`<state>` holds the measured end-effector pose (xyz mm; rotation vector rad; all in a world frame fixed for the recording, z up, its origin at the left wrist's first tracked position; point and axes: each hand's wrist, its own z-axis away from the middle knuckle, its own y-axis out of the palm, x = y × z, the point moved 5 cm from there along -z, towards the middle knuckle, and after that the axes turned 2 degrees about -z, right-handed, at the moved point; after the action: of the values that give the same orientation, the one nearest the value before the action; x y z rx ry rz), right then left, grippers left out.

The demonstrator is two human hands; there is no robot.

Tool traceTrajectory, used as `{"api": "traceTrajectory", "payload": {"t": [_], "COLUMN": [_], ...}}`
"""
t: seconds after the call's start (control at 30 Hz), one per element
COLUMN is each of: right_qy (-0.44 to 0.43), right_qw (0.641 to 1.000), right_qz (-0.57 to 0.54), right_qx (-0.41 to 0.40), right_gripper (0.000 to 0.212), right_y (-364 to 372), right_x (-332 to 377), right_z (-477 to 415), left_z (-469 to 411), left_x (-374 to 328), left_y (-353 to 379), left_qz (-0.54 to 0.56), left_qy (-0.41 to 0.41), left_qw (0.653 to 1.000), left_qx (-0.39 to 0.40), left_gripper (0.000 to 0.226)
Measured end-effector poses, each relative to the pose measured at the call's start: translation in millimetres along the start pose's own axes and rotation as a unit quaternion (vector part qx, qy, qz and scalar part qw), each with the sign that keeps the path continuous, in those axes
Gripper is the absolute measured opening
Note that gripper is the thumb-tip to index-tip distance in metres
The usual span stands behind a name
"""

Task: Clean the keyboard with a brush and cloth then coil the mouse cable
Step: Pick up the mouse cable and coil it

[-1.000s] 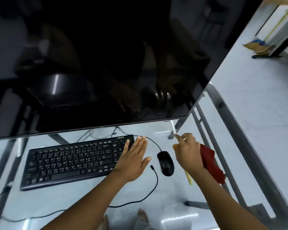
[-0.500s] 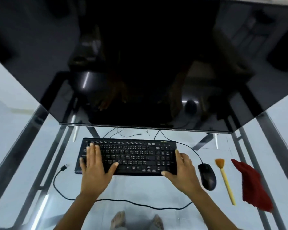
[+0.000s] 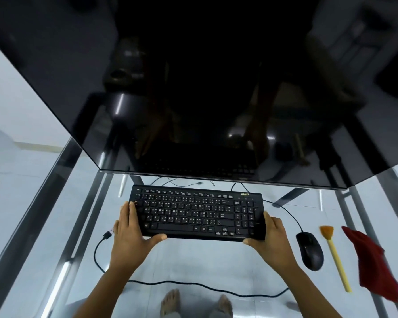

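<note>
A black keyboard [image 3: 195, 212] lies on the glass desk in front of the monitor. My left hand [image 3: 130, 235] grips its left end and my right hand [image 3: 270, 239] grips its right end, thumbs under the front edge. To the right sits a black mouse [image 3: 309, 250]; its cable [image 3: 193, 283] loops along the desk's near side to a USB plug [image 3: 108, 234] at the left. A yellow-handled brush [image 3: 334, 255] with orange bristles lies right of the mouse. A red cloth [image 3: 372, 265] lies crumpled beyond it.
A large dark monitor [image 3: 193, 88] overhangs the back of the glass desk [image 3: 193, 262]. Metal frame bars [image 3: 32, 226] run under the glass on both sides. Thin cables [image 3: 182, 183] trail behind the keyboard. Bare feet [image 3: 170, 301] show through the glass.
One second ago my right hand held the brush and cloth; both now lie on the desk at the right. Both hands moved from on top of the keyboard to gripping its ends.
</note>
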<state>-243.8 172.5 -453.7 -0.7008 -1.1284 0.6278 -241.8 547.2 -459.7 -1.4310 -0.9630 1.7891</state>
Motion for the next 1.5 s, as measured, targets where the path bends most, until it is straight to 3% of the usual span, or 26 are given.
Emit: {"api": "traceTrajectory", "payload": {"t": [0.37,0.57,0.73,1.13,1.37,1.5], "right_qy": [0.019,0.016,-0.001,0.008,-0.008,0.027], "right_qw": [0.998,0.998,0.997,0.997,0.997,0.983], "right_qz": [-0.054,-0.031,-0.016,-0.016,0.016,0.116], "right_qx": [-0.020,-0.054,-0.076,-0.070,-0.077,-0.143], "right_gripper": [0.078,0.061,0.068,0.064,0.063,0.054], "right_y": [-4.9,-1.3,2.0,6.1,-3.6,-44.2], "right_x": [23.1,25.4,19.3,19.3,16.9,-9.3], "right_z": [-34.8,-40.9,-39.0,-52.1,-44.1,-25.1], "left_z": [-44.7,-44.6,-37.9,-53.8,-40.6,-26.3], "left_x": [-5.6,-0.7,5.1,5.7,-10.3,-64.4], "left_y": [-6.8,-4.8,-3.7,2.0,6.4,35.3], "left_qz": [0.039,0.072,0.062,0.028,-0.051,-0.086], "left_qy": [-0.004,-0.033,-0.052,-0.038,0.041,0.159], "left_qw": [0.999,0.997,0.996,0.998,0.995,0.983], "left_qx": [-0.005,-0.027,-0.041,-0.028,-0.069,-0.017], "left_gripper": [0.128,0.118,0.100,0.099,0.086,0.079]}}
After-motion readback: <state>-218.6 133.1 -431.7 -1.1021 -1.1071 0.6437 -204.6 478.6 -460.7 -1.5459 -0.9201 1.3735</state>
